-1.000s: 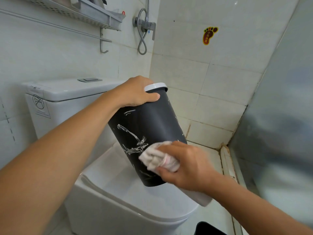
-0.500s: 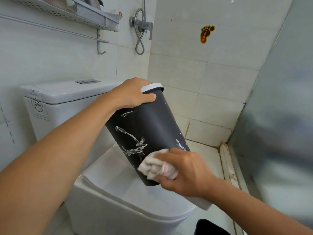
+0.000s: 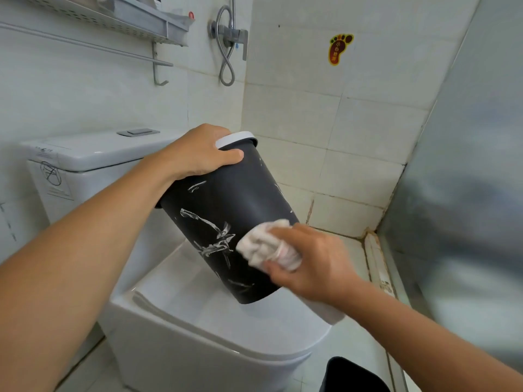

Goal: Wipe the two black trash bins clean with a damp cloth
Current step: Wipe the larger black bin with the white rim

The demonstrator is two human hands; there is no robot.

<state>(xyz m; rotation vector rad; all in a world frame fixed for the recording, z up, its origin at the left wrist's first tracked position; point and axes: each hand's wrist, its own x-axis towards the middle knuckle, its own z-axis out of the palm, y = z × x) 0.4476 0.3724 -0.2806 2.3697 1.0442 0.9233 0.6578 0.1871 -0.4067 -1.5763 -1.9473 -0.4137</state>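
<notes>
Black trash bin [image 3: 226, 222] tilted, mouth up and away toward the cistern [image 3: 93, 154], base resting on the closed toilet lid [image 3: 212, 312] near the lid's front right edge. Likely reason: the lid takes the weight, so neither arm has to carry it, and the tilt turns the side wall up toward the camera where the smears show.

Left hand [image 3: 198, 154] grips the bin at its white rim [image 3: 236, 137]. Thumb lies down the outer wall; the other fingers curl over the rim and are out of sight. Judged a steadying hold: it sets the tilt and braces against the push of the wiping.

Right hand [image 3: 308, 261] holds a bunched pale cloth [image 3: 266, 244], fingers clamped around it, the wad pressed on the lower right of the bin's wall. Bunching gives a firm pad for rubbing.

White streaks [image 3: 215, 236] cross the middle of the wall, just left of the cloth; a short one sits higher, below the left thumb. This wall is not yet clean. Next stroke probably needs to travel left across the streaks.

Second black bin [image 3: 353, 374] on the floor at the bottom edge of view, by the toilet's front right; only its top corner shows, condition unreadable.

Risk: the base could slide on the smooth lid under hard pressure.
</notes>
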